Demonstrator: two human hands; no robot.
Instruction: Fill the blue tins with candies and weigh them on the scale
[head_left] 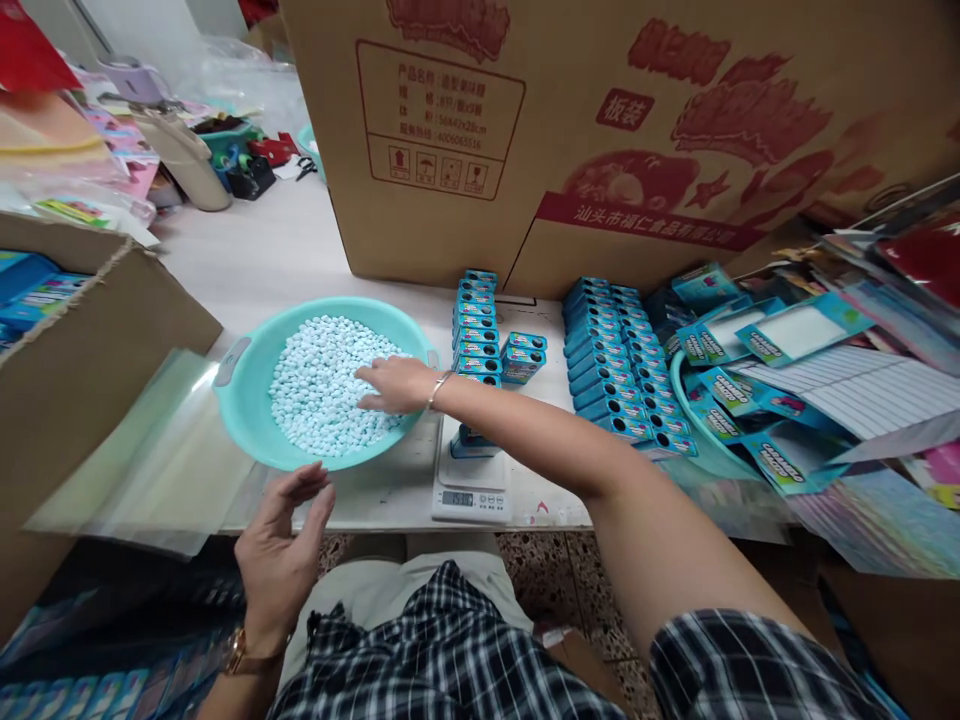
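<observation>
A turquoise plastic basin [244,412] holds a heap of small pale blue-white candies [322,375]. My right hand [397,384] reaches into it from the right, its fingertips on the candies and thumb and fingers apart. Just below the basin's near rim, my left hand [289,530] hovers at the table edge; its thumb and fingers are parted with nothing between them. Under my right forearm a white digital scale [471,490] carries a small blue box [472,443], partly hidden by the arm. The display seems to read 153.9, though the digits are small.
Blue candy boxes stand in a row [476,322], as a pair [523,355] and in a longer double row [607,365]. A big cardboard carton [450,225] blocks the back. Flat printed cards [802,330] pile over a bowl at right; an open carton [112,320] and clear plastic sheets [150,460] lie left.
</observation>
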